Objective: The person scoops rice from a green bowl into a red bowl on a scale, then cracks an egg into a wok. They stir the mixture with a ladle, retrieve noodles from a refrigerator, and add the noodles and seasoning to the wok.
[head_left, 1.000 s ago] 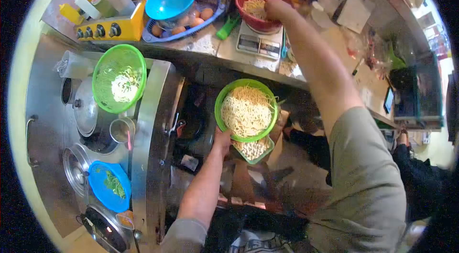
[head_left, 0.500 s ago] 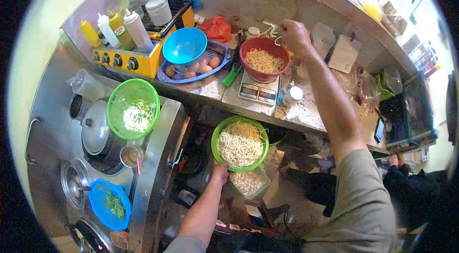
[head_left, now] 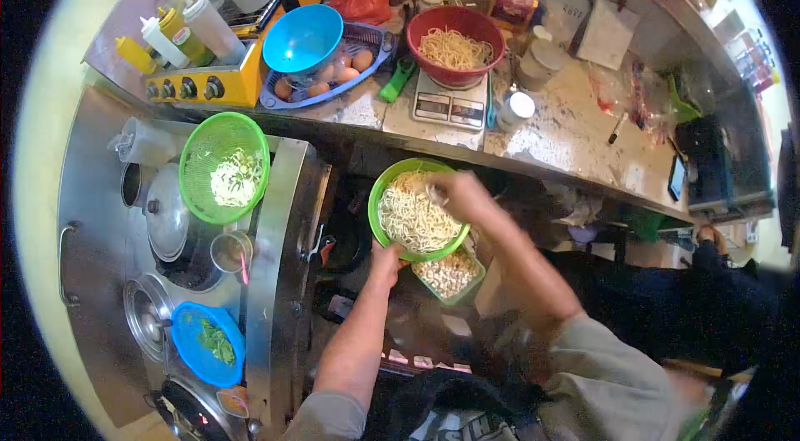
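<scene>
Both hands are bare. Behind the left hand (head_left: 385, 256) the arm is uncovered to past the elbow, where a loose grey-khaki sleeve (head_left: 325, 416) begins. Behind the right hand (head_left: 462, 195) a matching short sleeve (head_left: 604, 378) of the same plain, dull cloth covers the upper arm and shoulder. Between the arms, well back from both hands, is a dark garment (head_left: 454, 399) with white printed lettering, cut off by the frame edge.

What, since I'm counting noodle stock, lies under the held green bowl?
A green tray of pale pieces sits just below the green bowl, which the left hand holds. Only part of it shows; the bowl covers the rest.
</scene>
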`<state>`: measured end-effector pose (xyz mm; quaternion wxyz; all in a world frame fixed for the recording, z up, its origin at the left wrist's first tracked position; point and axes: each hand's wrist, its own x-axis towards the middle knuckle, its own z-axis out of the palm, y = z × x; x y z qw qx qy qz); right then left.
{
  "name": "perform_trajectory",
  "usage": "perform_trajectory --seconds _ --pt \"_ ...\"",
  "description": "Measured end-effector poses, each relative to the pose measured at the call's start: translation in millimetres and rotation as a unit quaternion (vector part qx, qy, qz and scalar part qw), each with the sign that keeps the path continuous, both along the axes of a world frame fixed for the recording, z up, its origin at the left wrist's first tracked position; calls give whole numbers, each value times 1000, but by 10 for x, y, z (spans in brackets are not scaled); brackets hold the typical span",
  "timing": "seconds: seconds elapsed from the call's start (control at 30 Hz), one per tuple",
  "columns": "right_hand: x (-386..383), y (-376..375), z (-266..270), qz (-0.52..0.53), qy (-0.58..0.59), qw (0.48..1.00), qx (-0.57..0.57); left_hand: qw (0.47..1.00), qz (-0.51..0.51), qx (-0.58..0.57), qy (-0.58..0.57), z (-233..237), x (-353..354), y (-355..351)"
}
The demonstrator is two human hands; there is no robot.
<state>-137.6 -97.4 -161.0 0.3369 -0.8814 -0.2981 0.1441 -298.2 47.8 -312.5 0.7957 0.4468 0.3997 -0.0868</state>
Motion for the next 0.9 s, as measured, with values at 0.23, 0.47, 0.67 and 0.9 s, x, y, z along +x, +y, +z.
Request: perform_trajectory --seconds 0.23,0.47,0.67,0.9 --pt "-655 -611 -796 -261 166 949 55 1000 16 -7 -1 -198 -80 92" --pt "-729 -476 -1593 -322 566 725 225 998 37 -29 35 -362 36 181" --pt "-584 109 -2067 -395 527 720 218 998 -30 41 32 -118 262 580" --pt "83 875 -2696 -479 447 679 331 969 -177 170 -8 1075 -445 669"
